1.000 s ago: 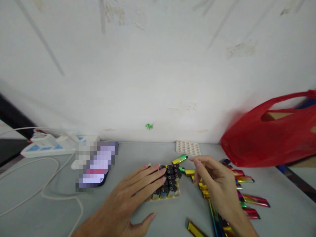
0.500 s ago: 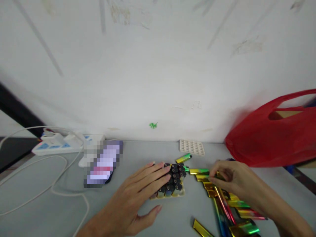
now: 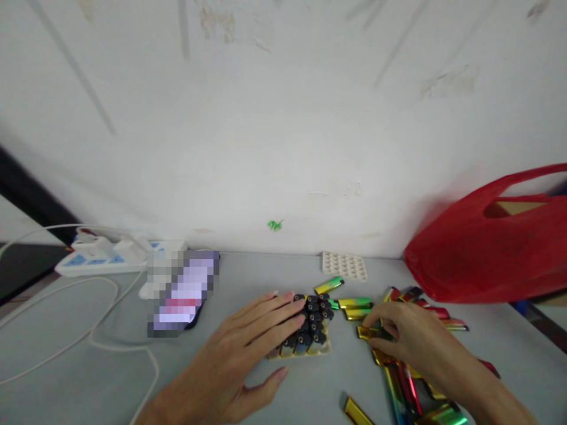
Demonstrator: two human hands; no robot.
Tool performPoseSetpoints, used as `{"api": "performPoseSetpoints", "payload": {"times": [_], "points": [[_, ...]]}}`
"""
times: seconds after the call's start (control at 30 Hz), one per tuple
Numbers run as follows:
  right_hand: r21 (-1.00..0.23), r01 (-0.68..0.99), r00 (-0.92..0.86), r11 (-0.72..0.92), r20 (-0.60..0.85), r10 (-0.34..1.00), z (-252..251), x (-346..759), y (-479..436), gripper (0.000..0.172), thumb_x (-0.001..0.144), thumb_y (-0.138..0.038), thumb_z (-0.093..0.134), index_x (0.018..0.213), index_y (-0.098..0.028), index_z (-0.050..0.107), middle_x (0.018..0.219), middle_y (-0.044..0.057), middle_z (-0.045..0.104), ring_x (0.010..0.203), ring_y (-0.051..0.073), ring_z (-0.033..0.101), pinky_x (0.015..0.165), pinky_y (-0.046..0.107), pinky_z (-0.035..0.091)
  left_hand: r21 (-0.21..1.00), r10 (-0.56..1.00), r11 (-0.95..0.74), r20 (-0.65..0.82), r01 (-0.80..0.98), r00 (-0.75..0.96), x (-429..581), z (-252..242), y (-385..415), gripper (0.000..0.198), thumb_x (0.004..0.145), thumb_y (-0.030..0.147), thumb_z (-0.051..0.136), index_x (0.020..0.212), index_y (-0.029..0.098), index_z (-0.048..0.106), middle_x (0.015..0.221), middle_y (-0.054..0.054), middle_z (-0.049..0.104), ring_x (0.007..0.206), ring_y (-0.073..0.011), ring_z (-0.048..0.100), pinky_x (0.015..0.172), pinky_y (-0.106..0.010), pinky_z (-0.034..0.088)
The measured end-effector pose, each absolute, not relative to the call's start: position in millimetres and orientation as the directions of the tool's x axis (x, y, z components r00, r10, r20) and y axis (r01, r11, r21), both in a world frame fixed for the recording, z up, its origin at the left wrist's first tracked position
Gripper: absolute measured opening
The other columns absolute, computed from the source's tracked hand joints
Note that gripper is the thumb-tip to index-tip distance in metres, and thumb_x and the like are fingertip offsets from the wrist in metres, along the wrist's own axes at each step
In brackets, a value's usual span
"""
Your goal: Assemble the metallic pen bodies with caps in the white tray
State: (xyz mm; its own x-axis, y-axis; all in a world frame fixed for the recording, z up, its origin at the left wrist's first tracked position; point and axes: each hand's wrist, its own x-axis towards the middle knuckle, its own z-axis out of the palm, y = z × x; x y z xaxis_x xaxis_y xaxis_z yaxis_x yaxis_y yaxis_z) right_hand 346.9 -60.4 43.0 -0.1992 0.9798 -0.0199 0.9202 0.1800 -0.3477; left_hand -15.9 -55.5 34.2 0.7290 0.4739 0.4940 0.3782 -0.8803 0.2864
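My left hand (image 3: 241,354) lies flat with its fingers spread over a pale tray (image 3: 321,352). Black-capped pieces (image 3: 314,319) stand packed in that tray, partly hidden under the fingers. To the right, my right hand (image 3: 394,336) pinches a shiny gold piece (image 3: 367,333) at the left edge of a pile. Several metallic pieces in gold, green, red and blue (image 3: 410,386) lie loosely around and below this hand. A yellow-green piece (image 3: 355,303) rests between the tray and the right hand, and another (image 3: 329,285) lies behind the tray.
An unfilled pale tray (image 3: 344,265) lies by the wall. A red bag (image 3: 487,248) stands at the right. At the left are a phone (image 3: 186,295), a power strip (image 3: 101,260) and white cables (image 3: 115,347). One gold piece (image 3: 357,411) lies near the front.
My right hand has moved slightly down and toward me, uncovering red pieces behind it. Gold pieces near its fingertips have shifted. My left hand stays on the tray.
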Motion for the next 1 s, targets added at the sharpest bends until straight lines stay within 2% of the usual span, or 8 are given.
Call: {"api": "performPoseSetpoints", "payload": {"times": [0.23,0.3,0.4,0.5,0.6,0.7,0.8,1.0], "points": [[-0.628,0.748,-0.232,0.216,0.058,0.971,50.4,307.2,-70.3,0.009,0.095,-0.026,0.076,0.091,-0.024,0.068,0.066,-0.005,0.059,0.062,0.018,0.055,0.061,0.030,0.033,0.290,0.471,-0.882,0.491,0.372,0.733,-15.9,33.9,-54.8,0.069,0.099,0.008,0.059,0.167,0.015,0.047,0.175,-0.008,0.047,0.166,-0.0264,0.037,0.140,-0.048,0.030],[-0.804,0.577,-0.139,0.143,0.076,0.987,50.8,299.3,-71.3,0.020,0.102,-0.041,0.073,0.095,-0.024,0.063,0.068,-0.005,0.059,0.062,0.018,0.055,0.059,0.028,0.037,0.297,0.474,-0.880,0.486,0.371,0.734,-16.5,32.8,-54.7,0.070,0.099,0.008,0.059,0.167,0.016,0.046,0.175,-0.008,0.047,0.166,-0.0266,0.037,0.140,-0.049,0.030],[-0.992,0.127,0.068,-0.008,0.001,0.998,48.0,292.1,-69.7,0.038,0.101,-0.057,0.075,0.096,-0.027,0.053,0.064,-0.006,0.060,0.053,0.015,0.051,0.047,0.024,0.035,0.292,0.476,-0.879,0.483,0.377,0.735,-17.0,31.6,-55.0,0.071,0.099,0.008,0.061,0.168,0.016,0.046,0.174,-0.009,0.049,0.164,-0.0286,0.040,0.139,-0.051,0.033],[-0.932,-0.350,0.147,-0.096,-0.156,0.977,46.5,288.3,-66.0,0.041,0.091,-0.054,0.088,0.098,-0.025,0.061,0.070,-0.004,0.064,0.055,0.013,0.056,0.043,0.020,0.040,0.286,0.482,-0.876,0.490,0.388,0.726,-16.5,31.2,-55.4,0.070,0.099,0.008,0.061,0.168,0.017,0.046,0.172,-0.010,0.051,0.163,-0.0302,0.043,0.137,-0.053,0.035],[-0.794,-0.591,0.056,-0.146,-0.220,0.974,47.4,284.8,-64.2,0.043,0.082,-0.043,0.098,0.111,-0.021,0.074,0.091,0.002,0.073,0.076,0.014,0.068,0.061,0.020,0.057,0.281,0.479,-0.878,0.498,0.388,0.723,-15.8,31.1,-55.4,0.069,0.100,0.008,0.059,0.167,0.017,0.047,0.172,-0.009,0.051,0.163,-0.0286,0.042,0.138,-0.051,0.034],[-0.763,-0.616,-0.079,-0.195,-0.186,0.979,47.9,279.3,-67.0,0.040,0.084,-0.033,0.097,0.116,-0.020,0.077,0.099,0.004,0.076,0.082,0.014,0.070,0.074,0.022,0.061,0.275,0.471,-0.882,0.499,0.382,0.728,-15.5,31.1,-55.0,0.067,0.101,0.007,0.058,0.167,0.016,0.047,0.174,-0.008,0.049,0.165,-0.0265,0.039,0.139,-0.048,0.031],[-0.758,-0.622,-0.146,-0.198,-0.136,0.980,47.3,272.2,-72.3,0.026,0.089,-0.029,0.091,0.107,-0.022,0.073,0.081,-0.001,0.071,0.069,0.013,0.064,0.066,0.020,0.056,0.276,0.468,-0.884,0.505,0.378,0.725,-15.4,31.8,-54.7,0.065,0.102,0.008,0.058,0.166,0.015,0.048,0.174,-0.008,0.049,0.165,-0.0259,0.039,0.140,-0.047,0.030],[-0.772,-0.589,-0.174,-0.238,-0.166,0.971,45.3,266.9,-75.2,0.017,0.101,-0.037,0.077,0.106,-0.024,0.069,0.062,-0.009,0.048,0.045,0.007,0.021,0.042,0.016,0.025,0.280,0.478,-0.878,0.495,0.388,0.725,-15.5,31.0,-54.3,0.067,0.102,0.008,0.058,0.167,0.017,0.046,0.173,-0.008,0.051,0.164,-0.0269,0.041,0.139,-0.050,0.033]]}}
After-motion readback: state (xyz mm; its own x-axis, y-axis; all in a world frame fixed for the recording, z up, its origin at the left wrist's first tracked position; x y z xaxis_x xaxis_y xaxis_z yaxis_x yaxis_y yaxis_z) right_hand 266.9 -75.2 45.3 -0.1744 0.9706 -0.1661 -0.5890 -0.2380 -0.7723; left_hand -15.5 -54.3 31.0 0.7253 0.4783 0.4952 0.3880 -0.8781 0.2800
